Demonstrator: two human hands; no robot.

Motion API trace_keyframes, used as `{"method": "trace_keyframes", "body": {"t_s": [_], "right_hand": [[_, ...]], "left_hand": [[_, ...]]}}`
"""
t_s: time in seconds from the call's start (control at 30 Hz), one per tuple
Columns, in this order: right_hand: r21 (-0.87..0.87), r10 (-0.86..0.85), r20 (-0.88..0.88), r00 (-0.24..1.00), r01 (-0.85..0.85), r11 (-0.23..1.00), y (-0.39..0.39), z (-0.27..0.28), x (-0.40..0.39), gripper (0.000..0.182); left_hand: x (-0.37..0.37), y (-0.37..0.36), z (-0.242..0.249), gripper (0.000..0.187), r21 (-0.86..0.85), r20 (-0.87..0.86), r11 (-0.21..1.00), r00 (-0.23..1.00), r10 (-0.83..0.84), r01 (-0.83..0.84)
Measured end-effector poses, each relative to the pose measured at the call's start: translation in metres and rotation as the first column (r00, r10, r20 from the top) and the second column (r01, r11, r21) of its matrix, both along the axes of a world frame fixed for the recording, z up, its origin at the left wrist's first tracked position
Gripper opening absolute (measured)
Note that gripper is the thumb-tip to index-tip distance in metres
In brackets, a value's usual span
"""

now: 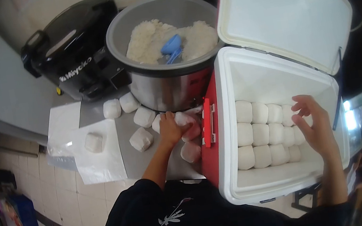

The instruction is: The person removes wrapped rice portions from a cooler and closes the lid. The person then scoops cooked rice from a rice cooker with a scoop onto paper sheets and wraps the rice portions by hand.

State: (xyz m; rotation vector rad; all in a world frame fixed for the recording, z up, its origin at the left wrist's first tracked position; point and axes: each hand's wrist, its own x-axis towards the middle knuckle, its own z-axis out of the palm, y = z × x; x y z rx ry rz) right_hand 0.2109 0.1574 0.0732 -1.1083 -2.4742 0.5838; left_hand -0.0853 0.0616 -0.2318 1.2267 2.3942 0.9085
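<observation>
My left hand (172, 129) is among white paper-wrapped rice packets on the metal counter, fingers curled around a packet (182, 119) beside the cooler. Part of that packet is hidden by the hand. Another packet (191, 151) lies just below it, near the counter's front edge. Over the open cooler (230, 186), my right hand (312, 120) hangs with fingers apart and nothing in them. Beneath it, rows of white packets (260, 134) are lined up inside the cooler. Several more packets (141, 139) sit loose to the left of my left hand.
A large rice cooker pot (171, 81) holds cooked rice with a blue scoop (171, 45) in it. Its black lid (77, 49) leans at the left. White paper sheets (101, 167) carry one packet (93, 142). The cooler's lid (286, 9) stands raised behind it.
</observation>
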Motion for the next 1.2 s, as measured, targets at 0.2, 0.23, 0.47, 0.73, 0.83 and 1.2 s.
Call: {"method": "trace_keyframes", "body": {"t_s": [0.2, 0.23, 0.47, 0.73, 0.83, 1.2], "right_hand": [[0.337, 0.201, -0.201, 0.959, -0.125, 0.933, -0.087, 0.000, -0.013, 0.030], [0.355, 0.252, -0.142, 0.957, -0.188, 0.916, -0.096, -0.001, -0.022, 0.036], [-0.078, 0.342, -0.466, 0.816, -0.423, 0.903, -0.140, -0.011, -0.085, 0.089], [-0.143, 0.233, -0.611, 0.756, -0.395, 0.908, -0.110, -0.033, -0.001, 0.075], [-0.195, -0.003, -0.815, 0.579, -0.269, 0.943, -0.091, -0.044, 0.035, 0.070], [-0.270, -0.270, -0.962, 0.031, 0.020, 0.963, -0.045, -0.050, 0.118, 0.055]], "left_hand": [[-0.001, -0.021, 0.039, 0.069, 0.385, 0.444, 0.918, 0.891, -0.096, -0.093], [-0.002, -0.029, 0.060, 0.070, 0.513, 0.465, 0.848, 0.874, -0.144, -0.134], [0.050, -0.084, 0.235, 0.068, 0.889, -0.196, 0.249, 0.812, -0.550, 0.383], [0.110, -0.072, 0.304, 0.036, 0.893, -0.159, 0.093, 0.502, -0.850, 0.441], [0.146, -0.066, 0.329, 0.025, 0.944, 0.165, 0.119, -0.128, -0.978, 0.307], [0.225, -0.054, 0.339, 0.036, 0.953, 0.114, -0.181, -0.844, -0.525, 0.242]]}}
